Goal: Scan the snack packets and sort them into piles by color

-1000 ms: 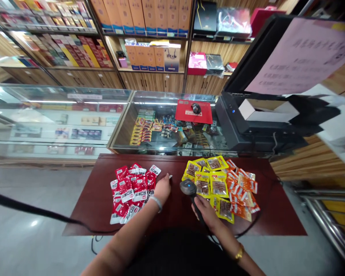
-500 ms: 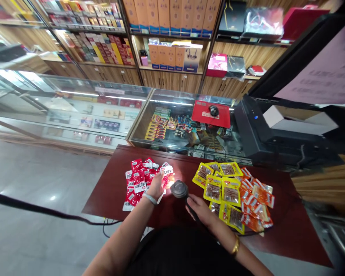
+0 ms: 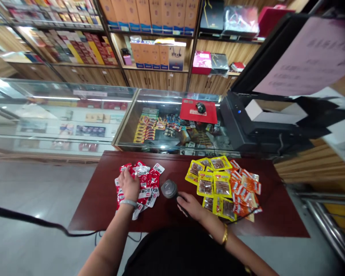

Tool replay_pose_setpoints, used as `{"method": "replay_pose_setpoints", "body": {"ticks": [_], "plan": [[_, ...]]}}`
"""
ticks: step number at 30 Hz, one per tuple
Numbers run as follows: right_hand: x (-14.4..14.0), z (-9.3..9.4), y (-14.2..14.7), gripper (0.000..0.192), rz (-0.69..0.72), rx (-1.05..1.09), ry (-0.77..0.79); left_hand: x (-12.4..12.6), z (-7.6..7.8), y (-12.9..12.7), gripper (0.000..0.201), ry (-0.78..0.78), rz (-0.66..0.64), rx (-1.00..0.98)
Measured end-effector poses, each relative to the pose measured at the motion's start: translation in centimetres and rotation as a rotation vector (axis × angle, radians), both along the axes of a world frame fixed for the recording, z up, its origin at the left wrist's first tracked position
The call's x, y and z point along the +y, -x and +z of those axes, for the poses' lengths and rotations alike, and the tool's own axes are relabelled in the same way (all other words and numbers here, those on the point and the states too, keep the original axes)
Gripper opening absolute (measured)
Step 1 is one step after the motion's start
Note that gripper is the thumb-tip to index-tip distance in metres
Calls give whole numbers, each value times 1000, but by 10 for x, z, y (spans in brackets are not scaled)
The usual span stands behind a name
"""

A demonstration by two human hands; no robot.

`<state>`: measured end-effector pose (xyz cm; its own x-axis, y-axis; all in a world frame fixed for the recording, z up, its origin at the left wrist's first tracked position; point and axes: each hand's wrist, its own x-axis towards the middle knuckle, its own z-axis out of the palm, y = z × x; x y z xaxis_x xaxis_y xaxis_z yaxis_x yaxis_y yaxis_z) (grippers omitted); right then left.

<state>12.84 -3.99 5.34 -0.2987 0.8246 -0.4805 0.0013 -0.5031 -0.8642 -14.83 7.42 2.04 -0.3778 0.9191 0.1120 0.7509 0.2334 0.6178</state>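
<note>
My left hand [image 3: 129,185] rests on the pile of red and white snack packets [image 3: 145,181], its fingers apart and touching the upper left ones. No packet is visibly lifted. Wrapped round the handle of a black handheld barcode scanner [image 3: 169,189] are the fingers of my right hand [image 3: 192,207]. The scanner's round head hangs between the two piles, just right of the red packets. To the right of that hand lie several yellow packets [image 3: 205,187] with clear windows showing brown strips. Orange packets [image 3: 245,188] overlap beside them.
A dark red table [image 3: 94,199] carries the piles. Behind it stands a glass display case [image 3: 161,143] with a red mat [image 3: 186,111] and a mouse [image 3: 201,107]. A black machine [image 3: 232,126] occupies the right. One black cable [image 3: 31,219] crosses at lower left.
My left hand has let go of the red packet it held in the scanner's light and moved left onto the pile. The scanner's bright light no longer shows. The camera view has shifted.
</note>
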Motion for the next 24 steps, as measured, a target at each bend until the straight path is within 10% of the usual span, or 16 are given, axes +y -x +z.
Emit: {"method": "replay_pose_setpoints", "body": {"ticks": [7,14,24], "plan": [[-24,-8,-44,53,-222,27,109,-5,-18,-115,47,72,-450,-223],[-44,-10,-81,57,-415,-11,147,15,-46,-225,52,439,-509,-436],[-50,-5,-94,58,-509,9,175,17,-58,-246,31,588,-518,-363]]}}
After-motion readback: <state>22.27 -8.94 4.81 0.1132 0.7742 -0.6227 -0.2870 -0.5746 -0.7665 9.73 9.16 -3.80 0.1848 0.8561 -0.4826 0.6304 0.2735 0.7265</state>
